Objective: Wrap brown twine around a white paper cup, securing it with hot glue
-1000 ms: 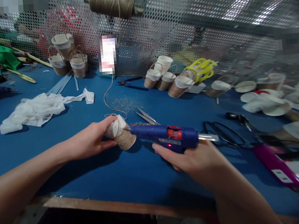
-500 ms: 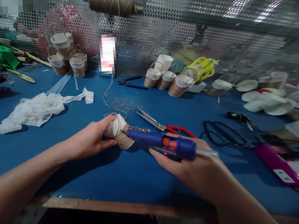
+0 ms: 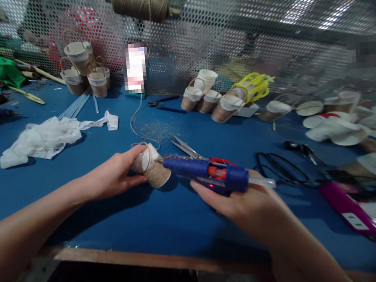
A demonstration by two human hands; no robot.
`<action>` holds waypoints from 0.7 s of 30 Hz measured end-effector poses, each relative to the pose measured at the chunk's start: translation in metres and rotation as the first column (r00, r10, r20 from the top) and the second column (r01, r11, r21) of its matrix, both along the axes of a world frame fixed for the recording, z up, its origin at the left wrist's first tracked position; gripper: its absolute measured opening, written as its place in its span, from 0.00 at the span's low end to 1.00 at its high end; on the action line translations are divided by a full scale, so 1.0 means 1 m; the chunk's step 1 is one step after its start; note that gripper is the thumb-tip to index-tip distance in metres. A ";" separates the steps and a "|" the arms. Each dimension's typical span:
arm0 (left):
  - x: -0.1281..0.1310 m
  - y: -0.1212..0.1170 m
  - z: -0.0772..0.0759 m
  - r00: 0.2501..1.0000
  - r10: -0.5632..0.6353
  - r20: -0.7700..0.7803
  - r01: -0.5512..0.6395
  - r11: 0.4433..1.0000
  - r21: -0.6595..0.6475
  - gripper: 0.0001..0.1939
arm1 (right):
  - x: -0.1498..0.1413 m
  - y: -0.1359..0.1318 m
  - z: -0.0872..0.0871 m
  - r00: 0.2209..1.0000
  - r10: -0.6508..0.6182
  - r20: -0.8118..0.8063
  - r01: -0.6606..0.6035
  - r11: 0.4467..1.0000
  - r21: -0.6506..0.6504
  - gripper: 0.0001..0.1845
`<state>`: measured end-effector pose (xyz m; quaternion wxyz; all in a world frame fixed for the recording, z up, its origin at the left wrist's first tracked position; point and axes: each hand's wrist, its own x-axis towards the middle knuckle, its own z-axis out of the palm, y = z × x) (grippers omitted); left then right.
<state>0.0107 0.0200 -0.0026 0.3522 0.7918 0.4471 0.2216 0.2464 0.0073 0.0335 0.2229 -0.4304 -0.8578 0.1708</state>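
My left hand (image 3: 112, 176) is closed around a small paper cup (image 3: 150, 166) lying on its side, white at the rim end and wound with brown twine at the other. My right hand (image 3: 246, 206) grips a blue hot glue gun (image 3: 210, 174) with an orange trigger and a clear glue stick sticking out at the back. The gun's nozzle touches the twine-wrapped part of the cup. A strand of twine (image 3: 136, 119) runs from the cup up to a twine spool (image 3: 139, 5) on the mesh wall.
Red-handled scissors (image 3: 192, 151) lie just behind the gun on the blue table (image 3: 115, 217). White fabric (image 3: 43, 138) lies at left, finished twine cups (image 3: 83, 71) at the back, more cups (image 3: 207, 97) at centre, black cable (image 3: 279, 168) and a pink box (image 3: 352, 210) at right.
The glue gun dipped lower and tilted, then rose again to the cup. The left hand and cup stayed put.
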 end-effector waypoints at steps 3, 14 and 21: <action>-0.002 0.000 -0.003 1.000 -0.002 0.012 0.002 1.000 0.001 0.23 | 0.004 0.005 -0.003 0.999 -0.043 0.024 0.043 0.999 -0.009 0.10; -0.002 0.002 -0.005 1.000 0.014 -0.014 -0.014 1.000 0.002 0.26 | 0.003 0.016 0.004 0.974 -0.216 -0.071 0.175 0.913 -0.369 0.18; -0.001 0.002 -0.003 0.998 0.027 -0.049 -0.025 0.999 0.039 0.24 | 0.017 0.054 -0.004 0.782 -0.502 -0.370 0.326 0.835 -0.443 0.10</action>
